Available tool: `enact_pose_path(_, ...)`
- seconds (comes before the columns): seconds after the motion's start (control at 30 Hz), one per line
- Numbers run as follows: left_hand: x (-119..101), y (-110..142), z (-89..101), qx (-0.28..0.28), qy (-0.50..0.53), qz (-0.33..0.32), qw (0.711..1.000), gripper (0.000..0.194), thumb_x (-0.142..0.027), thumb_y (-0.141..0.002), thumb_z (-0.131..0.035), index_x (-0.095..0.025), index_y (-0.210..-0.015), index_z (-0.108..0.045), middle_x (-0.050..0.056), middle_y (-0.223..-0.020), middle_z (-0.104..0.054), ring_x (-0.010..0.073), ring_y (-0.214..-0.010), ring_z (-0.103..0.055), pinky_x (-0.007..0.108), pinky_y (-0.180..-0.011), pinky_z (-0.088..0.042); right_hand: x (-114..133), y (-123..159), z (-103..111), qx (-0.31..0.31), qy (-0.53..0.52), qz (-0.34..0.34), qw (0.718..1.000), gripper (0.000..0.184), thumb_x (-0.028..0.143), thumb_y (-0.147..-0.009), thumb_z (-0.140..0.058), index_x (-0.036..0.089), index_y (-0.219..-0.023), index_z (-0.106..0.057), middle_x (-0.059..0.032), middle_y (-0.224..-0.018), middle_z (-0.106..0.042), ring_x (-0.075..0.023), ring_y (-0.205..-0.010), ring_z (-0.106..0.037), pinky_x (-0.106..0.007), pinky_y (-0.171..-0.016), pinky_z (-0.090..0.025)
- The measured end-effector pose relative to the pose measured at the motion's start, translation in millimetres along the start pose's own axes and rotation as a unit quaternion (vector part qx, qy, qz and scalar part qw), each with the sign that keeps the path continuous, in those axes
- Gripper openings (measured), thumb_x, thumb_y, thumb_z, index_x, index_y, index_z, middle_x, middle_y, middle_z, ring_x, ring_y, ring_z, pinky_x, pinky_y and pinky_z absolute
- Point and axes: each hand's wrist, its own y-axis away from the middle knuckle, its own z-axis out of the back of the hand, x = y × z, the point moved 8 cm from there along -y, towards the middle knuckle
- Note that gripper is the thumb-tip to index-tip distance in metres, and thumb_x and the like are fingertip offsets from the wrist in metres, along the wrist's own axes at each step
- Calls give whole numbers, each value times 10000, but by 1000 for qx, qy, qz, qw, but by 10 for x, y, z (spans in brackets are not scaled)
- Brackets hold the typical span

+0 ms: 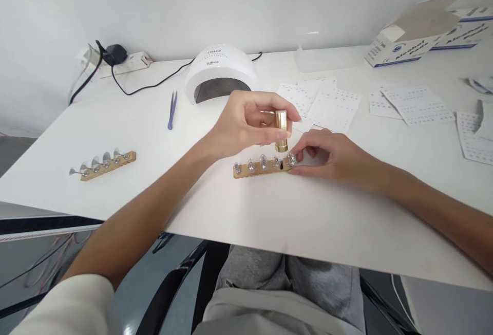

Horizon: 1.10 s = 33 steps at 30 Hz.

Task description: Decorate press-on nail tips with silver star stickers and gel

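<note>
My left hand (258,124) pinches the gold cap of a nail polish brush (281,132) between thumb and fingers. The brush points down, and its dark bristles are at the right part of a wooden nail tip stand (257,170). Several small, shiny clear nail tips stand in a row on it. Whether the bristles touch a tip I cannot tell. My right hand (327,155) is closed on the stand's right end, beside the last nail tip (291,159). A second wooden stand (108,166) with clear nail tips lies apart on the left.
A white nail lamp (219,70) stands behind my hands, with purple tweezers (172,111) to its left. Printed sheets (335,104) lie at the back right, near an open alcohol pad box (410,37). A power strip (127,63) with black cables is at the wall.
</note>
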Motion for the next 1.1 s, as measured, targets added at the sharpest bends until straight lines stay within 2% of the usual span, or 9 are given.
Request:
enact_pose_path(0.13,-4,16,-29,-1,-24,1,1000,187,-194,-718,-740,-167,-899,-701,24,-739,-648,78,-564,-562,203,-462,-454,-11,1,-11,0,0,-1,1000,216,442,-721,-714,267,-833,-657,2,-808,-639,-185,-751,-504,-341,-710,-398)
enact_pose_path(0.6,8,-28,257,-67,-30,-24,997,187,-157,-707,-732,-181,-891,-714,32,-741,-633,90,-553,-543,231,-420,-377,22,-8,-11,-5,-13,15,1000,192,399,-717,-729,256,-813,-644,2,-798,-644,-176,-708,-493,-355,-740,-400)
enact_pose_path(0.83,-21,-17,206,-57,-29,-25,998,195,-227,-711,-738,-188,-900,-707,35,-752,-643,106,-561,-569,234,-406,-392,42,1,-15,-3,-17,15,1000,185,397,-730,-721,255,-823,-646,10,-793,-639,-167,-716,-490,-350,-762,-404)
enact_pose_path(1.1,-37,-19,241,-63,-30,-21,997,179,-181,-691,-743,-184,-869,-718,28,-724,-641,105,-554,-563,235,-407,-371,40,3,-10,-4,-16,13,1000,191,396,-727,-728,256,-829,-647,10,-799,-638,-170,-722,-495,-348,-755,-403)
